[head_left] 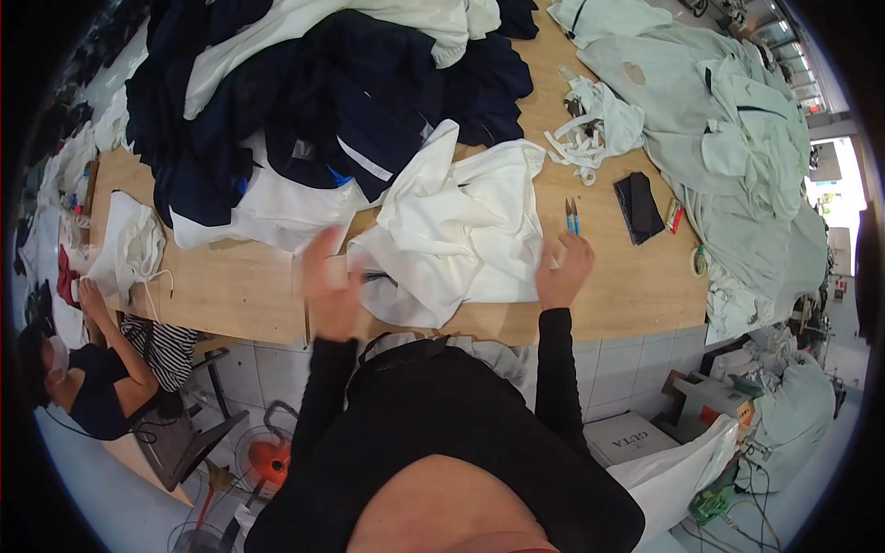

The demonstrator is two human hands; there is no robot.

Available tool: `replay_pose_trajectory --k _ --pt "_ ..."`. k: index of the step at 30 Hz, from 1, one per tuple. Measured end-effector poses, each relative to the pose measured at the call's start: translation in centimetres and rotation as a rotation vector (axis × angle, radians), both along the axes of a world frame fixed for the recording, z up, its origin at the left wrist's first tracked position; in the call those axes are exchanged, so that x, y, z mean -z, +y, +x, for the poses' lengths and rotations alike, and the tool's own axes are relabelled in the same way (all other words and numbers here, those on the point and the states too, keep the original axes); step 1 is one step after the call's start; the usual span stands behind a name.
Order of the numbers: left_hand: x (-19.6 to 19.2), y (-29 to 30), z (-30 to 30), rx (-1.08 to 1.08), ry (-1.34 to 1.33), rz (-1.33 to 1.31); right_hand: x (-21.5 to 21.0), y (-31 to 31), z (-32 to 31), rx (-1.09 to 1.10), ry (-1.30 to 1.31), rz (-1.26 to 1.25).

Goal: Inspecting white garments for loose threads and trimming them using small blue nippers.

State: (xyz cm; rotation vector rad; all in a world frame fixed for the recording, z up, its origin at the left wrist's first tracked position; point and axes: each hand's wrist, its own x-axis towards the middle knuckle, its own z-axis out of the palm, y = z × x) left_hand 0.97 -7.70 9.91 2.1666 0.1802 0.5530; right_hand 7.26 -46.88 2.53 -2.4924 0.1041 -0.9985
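Note:
A crumpled white garment (470, 226) lies on the wooden table in front of me. At its left edge, my left hand (332, 288) is blurred by motion, with thumb and fingers apart and nothing visible in it. My right hand (564, 272) is beside the garment's right edge, fingers bent and thumb apart from them. Its fingertips reach the lower end of blue-handled thread snips (572, 219), whose blades point away from me. Whether they touch the snips I cannot tell.
Navy and white garments (323, 101) are heaped at the far left. Pale green garments (737, 138) cover the right side, near white scraps (604, 120) and a dark phone-shaped item (638, 207). Another person (97, 378) sits at the left, handling white cloth (129, 235). An orange fan (269, 459) stands below.

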Motion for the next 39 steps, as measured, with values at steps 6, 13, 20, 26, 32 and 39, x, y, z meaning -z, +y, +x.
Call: replay_pose_trajectory --k 6,13,20,26,32,39 --pt "5.2 -8.3 10.1 0.357 0.089 0.115 -1.9 3.3 0.7 -0.173 0.400 -0.206" --pt "-5.1 0.3 5.5 -0.173 -0.316 -0.044 -18.0 7.1 -0.6 -0.243 -0.140 0.106" --pt "-2.7 3.7 -2.1 -0.291 -0.051 -0.115 -11.8 10.5 -5.8 -0.944 0.305 0.261" --pt "0.7 -2.7 -3.7 0.063 0.191 -0.068 -2.8 3.8 -4.0 -0.149 0.736 0.224" --pt "6.1 -2.8 -2.7 0.068 0.354 0.184 5.3 5.6 -0.8 -0.388 0.456 0.573" --pt "5.9 -0.2 -0.8 0.156 0.681 0.063 -0.6 4.9 1.3 -0.697 1.002 1.991"
